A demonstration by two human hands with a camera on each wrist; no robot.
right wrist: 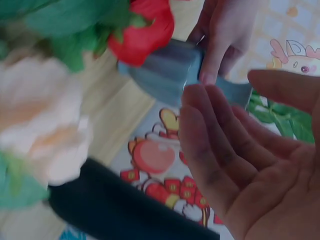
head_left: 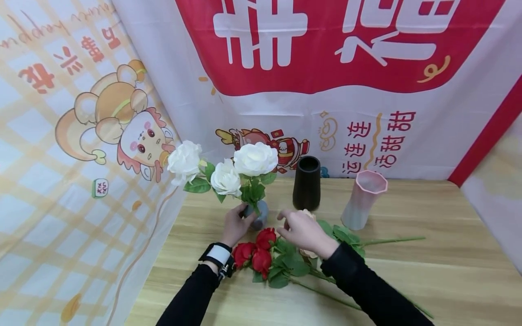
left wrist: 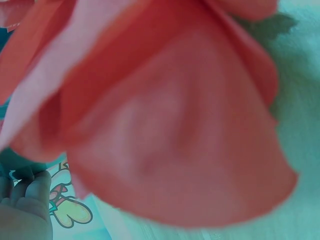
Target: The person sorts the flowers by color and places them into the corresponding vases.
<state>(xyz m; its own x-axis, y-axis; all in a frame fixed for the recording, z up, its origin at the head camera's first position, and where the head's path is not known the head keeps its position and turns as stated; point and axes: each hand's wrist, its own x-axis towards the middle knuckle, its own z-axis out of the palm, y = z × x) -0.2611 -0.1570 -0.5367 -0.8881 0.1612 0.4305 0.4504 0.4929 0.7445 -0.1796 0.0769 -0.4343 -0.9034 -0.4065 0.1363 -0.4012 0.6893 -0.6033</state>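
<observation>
Head view: three white roses (head_left: 226,178) stand in the blue-grey vase (head_left: 259,218), which is gripped by the left hand (head_left: 237,225), presumably because so small a base could be tipped by the leaning blooms. The right hand (head_left: 303,231) is held apart from it, near its right side. Red roses (head_left: 261,261) are laid in front on the bench (head_left: 428,267), seemingly for easy reach; the black vase (head_left: 307,185) and pink vase (head_left: 359,208) are stood upright, perhaps set aside.

Left wrist view: most is covered by red petals (left wrist: 185,130); fingers (left wrist: 37,192) are glimpsed, their grip untellable.

Right wrist view: thumb and fingers are parted and nothing is held, though pale roses (right wrist: 42,120) are seen nearby.
</observation>
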